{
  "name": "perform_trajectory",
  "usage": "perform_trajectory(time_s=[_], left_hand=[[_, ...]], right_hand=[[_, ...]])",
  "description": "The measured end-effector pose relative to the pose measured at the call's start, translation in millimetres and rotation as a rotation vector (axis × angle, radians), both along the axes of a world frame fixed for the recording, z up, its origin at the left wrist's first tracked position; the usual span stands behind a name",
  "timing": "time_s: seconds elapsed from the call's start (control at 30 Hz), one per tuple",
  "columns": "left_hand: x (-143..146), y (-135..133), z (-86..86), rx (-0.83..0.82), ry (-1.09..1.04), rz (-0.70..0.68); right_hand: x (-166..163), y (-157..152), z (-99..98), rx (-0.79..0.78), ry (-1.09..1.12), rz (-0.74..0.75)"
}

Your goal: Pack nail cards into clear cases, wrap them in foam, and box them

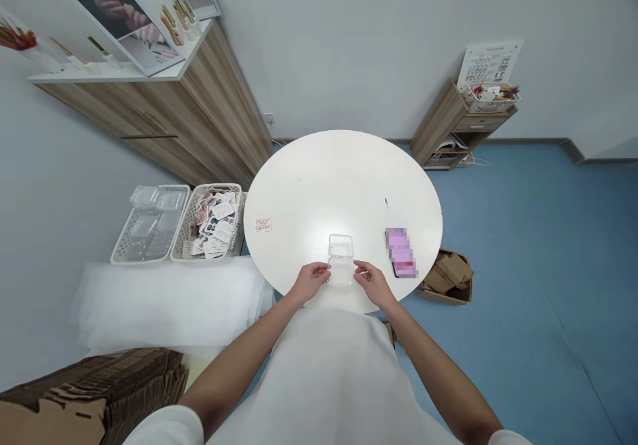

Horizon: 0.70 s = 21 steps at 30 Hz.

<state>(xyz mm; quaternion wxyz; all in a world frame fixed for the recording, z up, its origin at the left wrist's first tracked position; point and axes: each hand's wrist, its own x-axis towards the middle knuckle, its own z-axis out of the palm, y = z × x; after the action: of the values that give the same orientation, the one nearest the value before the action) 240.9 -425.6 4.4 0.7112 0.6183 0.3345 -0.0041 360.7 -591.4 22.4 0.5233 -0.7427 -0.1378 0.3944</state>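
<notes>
At the left of the frame I have a white basket (pixel 180 216) of clear containers (pixel 172 198), and just beside it a second basket (pixel 240 222) full of printed cards (pixel 219 229). A small pink-patterned card (pixel 263 224) lies near the left edge of my round white table (pixel 339 173). At lower centre, my left hand (pixel 312 281) pinches the left edge of an open clear case (pixel 341 271), flat on the tabletop, while my right hand (pixel 373 283) pinches its right edge. Right of that lies a phone (pixel 400 252), its screen pixelated; a cardboard box (pixel 449 298) sits farther right, below the tabletop.
</notes>
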Motion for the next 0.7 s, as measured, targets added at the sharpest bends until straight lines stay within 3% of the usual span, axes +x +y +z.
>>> perform_trajectory(time_s=[0.27,0.7], left_hand=[[20.2,-1.5,-12.5,0.124,0.034,0.042],[71.4,24.9,-42.2,0.292,0.1,0.039]], right_hand=[[12.7,7.0,-17.4,-0.011,0.033,-0.008],[61.2,41.5,-44.2,-0.112,0.061,0.001]])
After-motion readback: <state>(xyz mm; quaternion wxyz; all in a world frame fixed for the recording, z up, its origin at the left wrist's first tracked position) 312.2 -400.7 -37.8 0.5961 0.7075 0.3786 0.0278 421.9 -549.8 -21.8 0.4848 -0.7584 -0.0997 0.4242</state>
